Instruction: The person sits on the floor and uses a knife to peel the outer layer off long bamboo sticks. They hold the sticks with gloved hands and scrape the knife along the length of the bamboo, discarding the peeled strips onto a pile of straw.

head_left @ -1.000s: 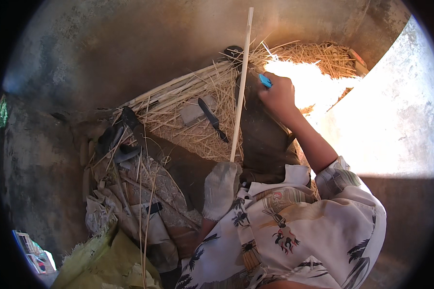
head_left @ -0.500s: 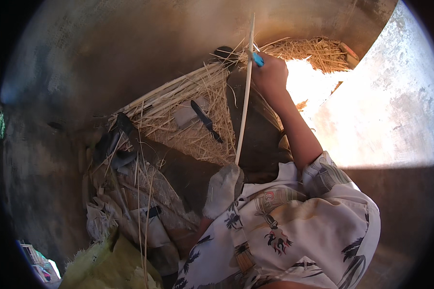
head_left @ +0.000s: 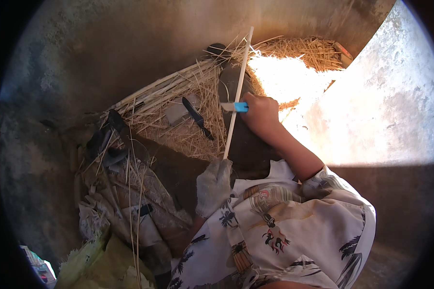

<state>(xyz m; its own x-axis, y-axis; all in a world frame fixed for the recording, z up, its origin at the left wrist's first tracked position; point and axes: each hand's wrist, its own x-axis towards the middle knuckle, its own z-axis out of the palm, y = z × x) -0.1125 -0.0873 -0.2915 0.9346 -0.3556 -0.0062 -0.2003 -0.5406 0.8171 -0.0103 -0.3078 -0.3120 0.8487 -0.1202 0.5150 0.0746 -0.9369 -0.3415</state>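
Observation:
A pale, narrow strip of split bamboo or cane (head_left: 240, 86) slants up and away from my lap. Its near end is gripped by my left hand (head_left: 214, 189), which wears a grey-white work glove. Bare, my right hand (head_left: 261, 113) is closed around the blue handle of a knife (head_left: 241, 107). The knife's short blade points left and crosses the strip about midway along it. Whether the blade touches the strip I cannot tell. My dark-trousered legs spread out beneath, either side of a pile of shavings (head_left: 178, 139).
Another black-handled knife (head_left: 196, 117) lies beside a greyish block (head_left: 176, 113) on the shavings. Long strips (head_left: 164, 86) are bundled beyond them. A yellow-green sack (head_left: 101, 265) stands at lower left. A curved wall (head_left: 130, 38) rises ahead, and sunlight glares at the right.
My right hand has come down the strip toward me with the knife, from near its far end to about its middle. The strip leans slightly more to the right.

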